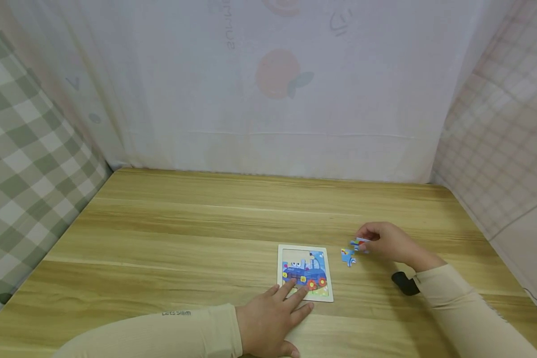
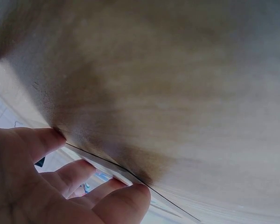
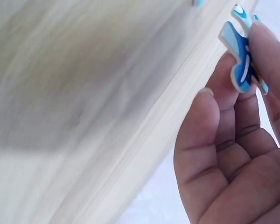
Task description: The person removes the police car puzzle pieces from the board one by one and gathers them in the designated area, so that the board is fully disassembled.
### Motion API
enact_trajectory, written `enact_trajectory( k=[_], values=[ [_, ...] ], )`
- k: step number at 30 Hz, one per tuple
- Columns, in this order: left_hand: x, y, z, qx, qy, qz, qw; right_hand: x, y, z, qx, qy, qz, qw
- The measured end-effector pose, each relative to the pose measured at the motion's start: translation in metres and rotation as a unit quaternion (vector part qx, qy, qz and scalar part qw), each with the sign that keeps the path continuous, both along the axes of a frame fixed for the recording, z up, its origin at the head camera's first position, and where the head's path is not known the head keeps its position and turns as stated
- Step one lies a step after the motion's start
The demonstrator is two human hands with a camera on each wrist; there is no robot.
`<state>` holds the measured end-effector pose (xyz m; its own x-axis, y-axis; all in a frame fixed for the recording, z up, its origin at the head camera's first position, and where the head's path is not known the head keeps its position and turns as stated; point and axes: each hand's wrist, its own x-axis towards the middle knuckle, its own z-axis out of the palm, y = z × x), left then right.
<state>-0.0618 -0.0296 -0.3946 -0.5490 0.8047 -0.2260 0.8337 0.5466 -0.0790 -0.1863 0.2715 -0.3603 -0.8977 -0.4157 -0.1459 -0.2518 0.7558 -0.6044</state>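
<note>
A jigsaw puzzle in a white-rimmed tray (image 1: 279, 256) lies on the table, showing a blue vehicle with eyes and red-and-yellow flowers. A bare patch shows at its upper left. My left hand (image 1: 268, 318) rests with spread fingers over the tray's lower edge; in the left wrist view its fingertips (image 2: 126, 200) touch the rim. To the right of the tray, my right hand (image 1: 387, 243) pinches a jigsaw piece (image 3: 242, 60), blue and white with wavy edges, between thumb and fingers. A loose blue jigsaw piece (image 1: 347, 256) lies between tray and right hand.
The wood-grain table (image 1: 183, 238) ends at a pale hanging cloth (image 1: 197, 99) with a faded orange print. Checked cloth (image 1: 27, 134) hangs at the left side. A black rounded object (image 1: 404, 283) sits beneath my right wrist.
</note>
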Motion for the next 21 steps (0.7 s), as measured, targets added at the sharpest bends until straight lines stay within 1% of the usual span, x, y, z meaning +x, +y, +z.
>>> enact_trajectory(
  k=[6,10,19,21],
  values=[
    [-0.001,0.000,0.000,-0.003,-0.005,-0.001,1.0000,-0.001,0.013,-0.002,-0.006,-0.002,0.011,1.000],
    [-0.001,0.000,0.001,-0.003,-0.009,-0.001,1.0000,-0.002,0.019,-0.004,-0.013,-0.015,0.010,1.000],
    [-0.002,-0.001,0.000,-0.001,-0.012,0.000,0.9999,-0.003,0.029,-0.006,-0.044,-0.092,0.010,0.995],
    [-0.002,-0.001,0.000,-0.001,-0.010,0.000,0.9999,-0.004,0.030,-0.006,-0.047,-0.098,0.015,0.994]
  ],
)
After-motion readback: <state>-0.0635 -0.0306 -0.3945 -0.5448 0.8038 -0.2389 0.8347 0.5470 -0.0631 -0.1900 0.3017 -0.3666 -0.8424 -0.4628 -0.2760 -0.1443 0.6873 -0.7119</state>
